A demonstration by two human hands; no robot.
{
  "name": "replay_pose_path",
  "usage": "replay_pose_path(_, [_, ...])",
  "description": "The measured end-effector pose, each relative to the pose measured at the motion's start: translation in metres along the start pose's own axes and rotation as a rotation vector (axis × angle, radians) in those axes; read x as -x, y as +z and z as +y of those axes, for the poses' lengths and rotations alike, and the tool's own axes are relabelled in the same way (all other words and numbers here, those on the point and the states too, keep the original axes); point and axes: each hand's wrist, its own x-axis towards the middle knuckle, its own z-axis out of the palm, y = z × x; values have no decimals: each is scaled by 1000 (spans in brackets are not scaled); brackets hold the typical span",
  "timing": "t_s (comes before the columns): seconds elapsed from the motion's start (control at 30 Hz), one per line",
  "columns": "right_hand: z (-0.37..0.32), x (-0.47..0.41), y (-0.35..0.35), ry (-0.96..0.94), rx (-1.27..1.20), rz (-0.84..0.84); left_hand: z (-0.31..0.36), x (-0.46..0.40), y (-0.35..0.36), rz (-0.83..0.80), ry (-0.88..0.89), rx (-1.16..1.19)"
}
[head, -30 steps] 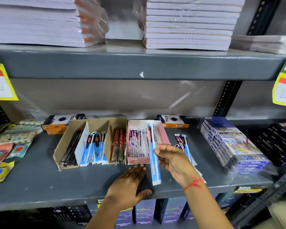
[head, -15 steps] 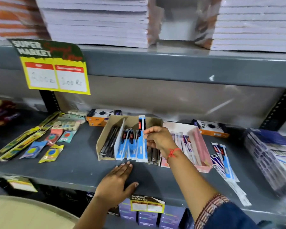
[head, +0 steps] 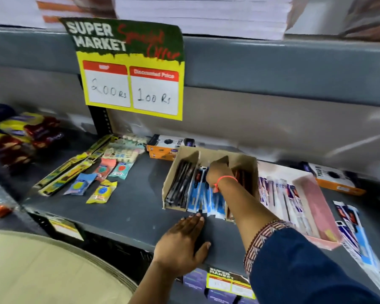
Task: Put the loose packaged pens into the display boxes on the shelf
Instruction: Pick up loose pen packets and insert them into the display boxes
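Note:
A brown cardboard display box [head: 173,172] stands on the grey shelf [head: 132,207], divided into compartments of black, blue and red packaged pens. My right hand [head: 217,174] reaches into its middle compartment, fingers closed on the top of a blue packaged pen [head: 201,194] among the others there. My left hand [head: 182,242] lies flat on the shelf just in front of the box, fingers spread, holding nothing. A pink display box [head: 309,205] with purple-and-white packaged pens sits to the right. Loose packaged pens [head: 353,233] lie on the shelf at the far right.
A yellow price sign [head: 127,66] hangs from the upper shelf's edge. Small stationery packets [head: 101,178] are spread on the shelf at the left. Orange-and-black boxes [head: 165,145] stand behind the display boxes. Stacked notebooks [head: 206,16] fill the shelf above.
My right hand carried the blue packaged pen from in front of the pink box leftward and lowered it into the brown box's middle compartment. The view swung left. My left hand stayed flat on the shelf.

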Motion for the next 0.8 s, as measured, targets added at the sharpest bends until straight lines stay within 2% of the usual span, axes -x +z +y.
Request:
replay_pose_path(0.17, [-9, -2, 2, 23, 122, -107, -1, 0, 2, 18, 7, -3])
replay_pose_path(0.33, [1, -9, 11, 34, 66, -43, -2, 0, 1, 8, 2, -24])
replay_pose_path(0.57, [7, -1, 5, -91, 138, 196, -4, -2, 3, -36, 6, -26])
replay_pose_path(0.63, [16, 6, -2, -132, 156, 274, -1, -2, -1, -94, 0, -12])
replay_pose_path(0.8, [55, 28, -24, -173, 118, 432, 4, -3, -6, -93, -18, -97])
